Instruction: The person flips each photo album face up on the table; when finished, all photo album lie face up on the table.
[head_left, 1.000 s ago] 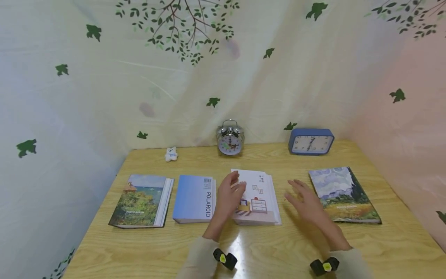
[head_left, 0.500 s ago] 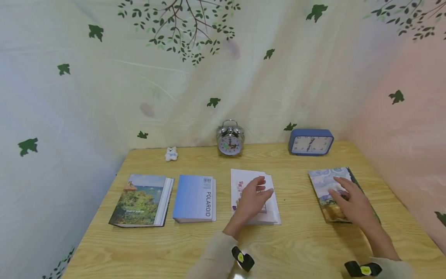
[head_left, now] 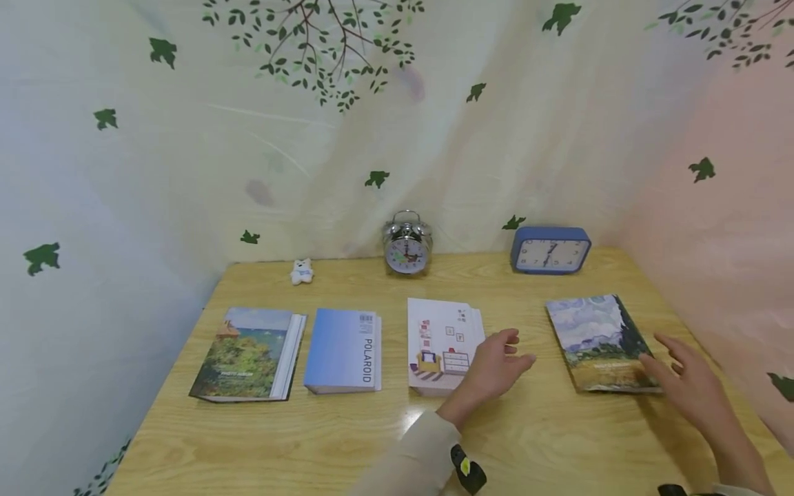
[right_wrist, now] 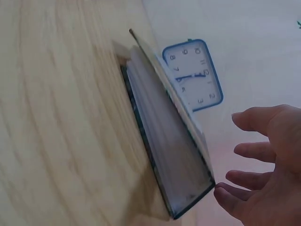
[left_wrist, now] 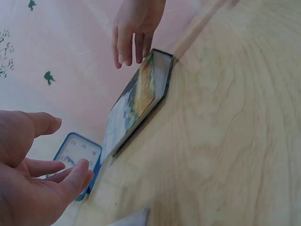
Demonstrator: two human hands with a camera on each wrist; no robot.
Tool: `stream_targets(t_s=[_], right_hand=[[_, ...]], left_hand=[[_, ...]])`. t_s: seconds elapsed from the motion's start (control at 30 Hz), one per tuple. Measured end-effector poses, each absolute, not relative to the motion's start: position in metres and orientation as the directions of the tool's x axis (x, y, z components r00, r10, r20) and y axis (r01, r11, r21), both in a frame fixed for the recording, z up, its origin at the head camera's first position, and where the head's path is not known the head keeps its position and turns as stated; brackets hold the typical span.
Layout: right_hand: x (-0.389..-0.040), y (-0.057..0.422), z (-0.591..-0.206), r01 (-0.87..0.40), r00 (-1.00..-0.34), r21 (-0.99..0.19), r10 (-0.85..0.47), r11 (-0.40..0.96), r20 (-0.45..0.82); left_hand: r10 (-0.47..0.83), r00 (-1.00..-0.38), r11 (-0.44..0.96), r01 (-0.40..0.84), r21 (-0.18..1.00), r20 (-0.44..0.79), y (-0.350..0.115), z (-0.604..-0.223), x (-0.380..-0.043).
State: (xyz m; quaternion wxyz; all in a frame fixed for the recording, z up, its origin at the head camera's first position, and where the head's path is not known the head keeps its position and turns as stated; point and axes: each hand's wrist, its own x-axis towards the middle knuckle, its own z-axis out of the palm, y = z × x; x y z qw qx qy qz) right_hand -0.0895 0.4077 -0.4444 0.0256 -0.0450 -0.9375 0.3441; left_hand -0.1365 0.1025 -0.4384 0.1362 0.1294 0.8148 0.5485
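Note:
My left hand (head_left: 493,368) hovers beside the lower right of a white album (head_left: 437,344) with a drawn room on its cover, fingers relaxed and nothing in them. At the right, my right hand (head_left: 695,382) is held by the right edge of a painted-landscape photo album (head_left: 595,344), its thumb overlapping the cover in the head view. In the right wrist view the fingers (right_wrist: 256,153) are spread and loosely bent next to that album (right_wrist: 169,132), whose cover stands slightly raised off its pages. The left wrist view shows the left hand (left_wrist: 42,174) with its fingers apart.
A blue POLAROID album (head_left: 341,351) and a garden-painting photo album (head_left: 248,355) lie on the left of the wooden table (head_left: 298,448). Along the back stand a small white bear figure (head_left: 302,272), a silver twin-bell alarm clock (head_left: 407,248) and a blue rectangular clock (head_left: 551,251).
Both hands have moved right: the left from over the white album to its right side, the right from the gap across the landscape album to its right edge. The albums have stayed in place.

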Motion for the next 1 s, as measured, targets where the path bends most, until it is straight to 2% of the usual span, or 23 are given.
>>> stream_targets(t_s=[0.27,0.47,0.63,0.83,1.0], right_hand=[[-0.089,0.419,-0.452,0.172,-0.982,-0.677,0.074,0.716,-0.171],[-0.092,0.421,-0.459,0.137,-0.986,-0.672,0.034,0.727,-0.163],[-0.092,0.424,-0.463,0.164,-0.98,-0.657,0.045,0.736,-0.193],[-0.09,0.427,-0.467,0.192,-0.974,-0.644,0.062,0.74,-0.218],[-0.09,0.428,-0.465,0.219,-0.967,-0.646,0.076,0.731,-0.242]], left_hand=[[0.388,-0.907,0.386,-0.001,0.923,-0.163,0.134,-0.445,-0.128],[0.402,-0.888,0.409,-0.043,0.912,-0.222,0.157,-0.455,-0.125],[0.408,-0.873,0.409,-0.088,0.908,-0.268,0.171,-0.463,-0.121],[0.37,-0.9,0.383,-0.079,0.92,-0.231,0.186,-0.471,-0.122],[0.366,-0.914,0.408,-0.011,0.913,-0.175,0.195,-0.474,-0.125]])
